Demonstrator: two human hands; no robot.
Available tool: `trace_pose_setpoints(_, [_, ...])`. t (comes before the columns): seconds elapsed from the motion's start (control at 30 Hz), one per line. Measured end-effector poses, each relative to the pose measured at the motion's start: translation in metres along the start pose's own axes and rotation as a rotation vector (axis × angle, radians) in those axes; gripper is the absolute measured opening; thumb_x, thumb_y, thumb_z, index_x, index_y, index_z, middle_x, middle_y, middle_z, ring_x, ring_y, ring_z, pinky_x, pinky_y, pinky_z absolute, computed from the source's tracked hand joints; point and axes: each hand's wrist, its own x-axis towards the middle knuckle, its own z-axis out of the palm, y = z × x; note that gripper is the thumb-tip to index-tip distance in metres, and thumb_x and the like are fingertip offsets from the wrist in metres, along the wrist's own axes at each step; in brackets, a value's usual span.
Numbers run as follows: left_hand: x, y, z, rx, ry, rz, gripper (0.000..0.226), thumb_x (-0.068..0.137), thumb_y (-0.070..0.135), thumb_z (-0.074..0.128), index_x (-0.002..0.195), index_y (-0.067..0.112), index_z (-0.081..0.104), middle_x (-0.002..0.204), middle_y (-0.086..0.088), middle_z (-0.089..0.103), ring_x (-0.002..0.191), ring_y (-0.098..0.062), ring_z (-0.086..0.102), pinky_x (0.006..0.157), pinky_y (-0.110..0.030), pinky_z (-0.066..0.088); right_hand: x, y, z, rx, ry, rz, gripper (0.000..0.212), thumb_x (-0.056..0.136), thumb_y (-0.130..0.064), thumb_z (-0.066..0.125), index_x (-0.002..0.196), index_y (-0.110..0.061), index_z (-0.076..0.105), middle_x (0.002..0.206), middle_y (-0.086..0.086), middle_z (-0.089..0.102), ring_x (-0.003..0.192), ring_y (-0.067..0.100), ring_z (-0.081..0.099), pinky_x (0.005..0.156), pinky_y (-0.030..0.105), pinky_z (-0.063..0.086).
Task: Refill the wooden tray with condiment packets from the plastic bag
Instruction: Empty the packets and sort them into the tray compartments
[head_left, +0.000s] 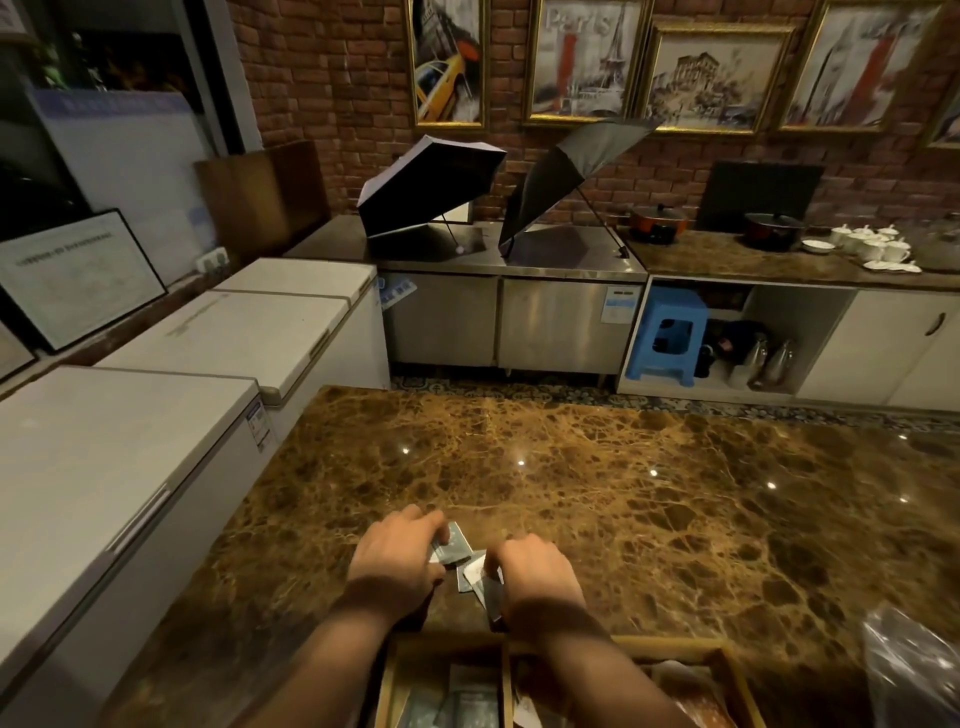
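Several flat grey condiment packets (457, 551) lie on the brown marble counter (649, 493) just beyond the wooden tray (506, 680). My left hand (397, 558) rests over the left packets with its fingers curled on them. My right hand (535, 569) pinches packets on the right side of the pile. The tray sits at the bottom edge, divided into compartments that hold some packets, partly hidden by my forearms. A clear plastic bag (914, 670) lies at the bottom right.
White chest freezers (130, 441) line the left side. A steel cabinet (509, 322) with two open umbrellas (431, 187) stands at the back. A blue stool (667, 338), pots and white cups (872, 244) are at the back right.
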Motion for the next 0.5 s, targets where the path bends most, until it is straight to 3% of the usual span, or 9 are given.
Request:
trace_pose_setpoints(0.13, [-0.015, -0.007, -0.009, -0.040, 0.103, -0.002, 0.032, 0.081, 0.041, 0.074, 0.108, 0.037, 0.058, 0.109, 0.012, 0.057, 0.103, -0.015, 0.057, 0.082, -0.029, 0.042, -0.003, -0.003, 0.000, 0.077, 0.050, -0.012, 0.020, 0.096, -0.023, 0.057, 0.114, -0.023, 0.066, 0.119, 0.006, 0.062, 0.113, 0.029, 0.060, 0.090, 0.038, 0.049])
trace_pose_setpoints(0.23, [-0.028, -0.004, -0.020, -0.056, 0.161, -0.002, 0.034, 0.078, 0.039, 0.077, 0.107, 0.035, 0.061, 0.107, 0.012, 0.060, 0.098, -0.016, 0.060, 0.075, -0.028, 0.043, -0.010, -0.002, -0.005, 0.113, 0.130, -0.071, 0.016, 0.094, -0.025, 0.058, 0.108, -0.023, 0.064, 0.111, 0.003, 0.062, 0.104, 0.026, 0.061, 0.079, 0.034, 0.044])
trace_pose_setpoints(0.33, [-0.046, 0.005, -0.034, -0.076, 0.147, -0.017, 0.035, 0.079, 0.039, 0.076, 0.110, 0.040, 0.059, 0.110, 0.013, 0.061, 0.099, -0.014, 0.060, 0.080, -0.029, 0.049, -0.020, -0.001, -0.013, 0.152, 0.236, -0.107, 0.014, 0.092, -0.024, 0.061, 0.106, -0.024, 0.064, 0.106, -0.001, 0.062, 0.096, 0.021, 0.060, 0.072, 0.027, 0.038])
trace_pose_setpoints(0.5, [-0.092, 0.010, -0.025, -0.162, 0.094, -0.006, 0.035, 0.084, 0.048, 0.070, 0.116, 0.045, 0.057, 0.110, 0.020, 0.055, 0.104, -0.003, 0.055, 0.089, -0.022, 0.046, -0.035, 0.000, -0.032, 0.273, 0.238, -0.099, 0.023, 0.086, -0.011, 0.068, 0.098, -0.030, 0.070, 0.102, -0.010, 0.067, 0.094, 0.011, 0.063, 0.081, 0.025, 0.054])
